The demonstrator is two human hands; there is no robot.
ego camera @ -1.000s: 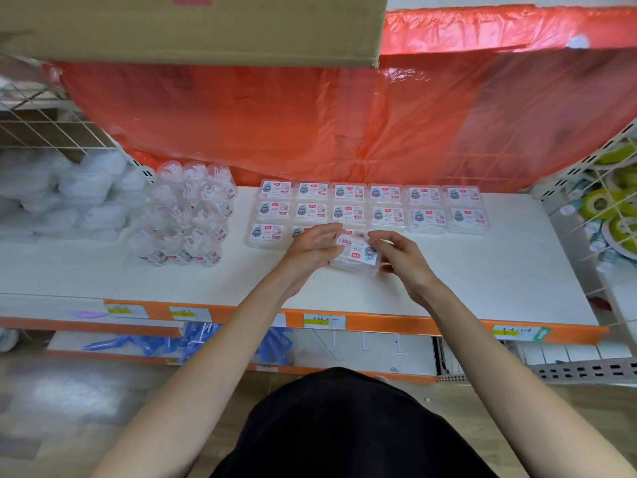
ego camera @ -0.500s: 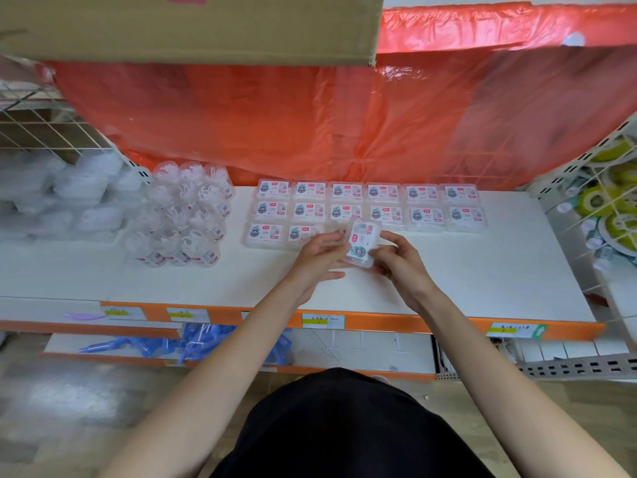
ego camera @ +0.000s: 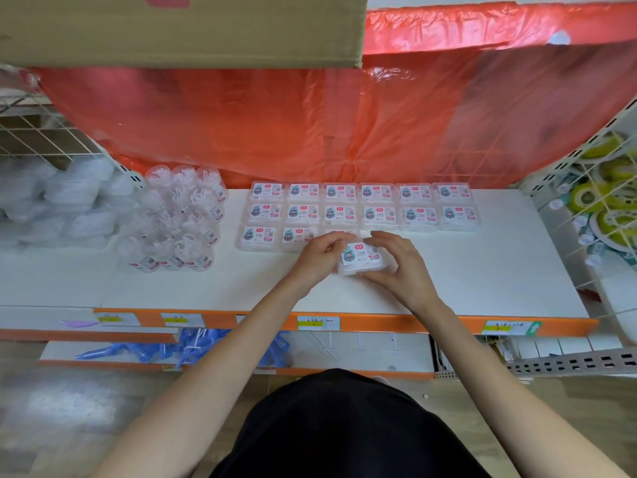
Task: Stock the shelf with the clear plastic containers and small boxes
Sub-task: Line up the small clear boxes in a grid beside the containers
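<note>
Clear plastic, thin and glossy, is what I feel under both sets of fingers: a flat rectangular small box (ego camera: 362, 262) with rounded corners, lying label-up on the smooth white shelf (ego camera: 482, 270). My left hand (ego camera: 319, 258) pinches its left end, fingers curled closed on the edge; my right hand (ego camera: 401, 267) clamps it from the other end, fingers over the far edge and thumb under the near one. The long axis of this box runs roughly from 9 to 3 o'clock, slightly skewed, the right end tipped a little toward 2.

Its white label carries a teal cartoon figure at the left, a small red tag near the top and lines of print too fine for me to read. Toward 12 o'clock from my hands sit the rows of matching boxes (ego camera: 339, 213), two full rows of six and a shorter near row just beside my left knuckles, all long side across. At 10 o'clock stands a cluster of round clear plastic containers (ego camera: 179, 219) with white contents and small barcode stickers. Wrinkled red plastic sheeting (ego camera: 310, 125) hangs behind the shelf, under a brown cardboard carton (ego camera: 179, 29). Along the orange shelf edge (ego camera: 431, 324) are yellow-striped price tags (ego camera: 317, 322) with handwriting I cannot make out.
</note>
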